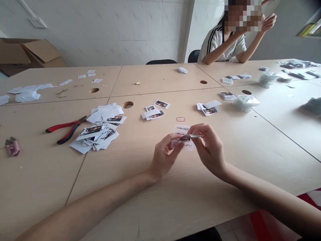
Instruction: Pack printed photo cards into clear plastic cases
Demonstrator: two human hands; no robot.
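Note:
My left hand (163, 155) is closed, with thumb and forefinger pinching the dark printed part of a small card (186, 138). My right hand (209, 147) pinches the same card by its pale right edge, which is seen nearly edge-on. Just behind and below the card is a translucent plastic sheet (182, 129) with thin dark curved lines on it. Fingers and card cover part of that sheet, and I cannot tell whether it is held or lies on the table. Beyond my hands, a small red-outlined rectangle (180, 119) lies on the wood.
Left of my hands lies a heap of printed cards (100, 137), with red-handled pliers (69, 129) beside it. Smaller card piles (155, 112) and stacked clear packets (245, 102) sit farther back. The tabletop has round holes (127, 104). A person (225, 43) sits across the table, hands raised.

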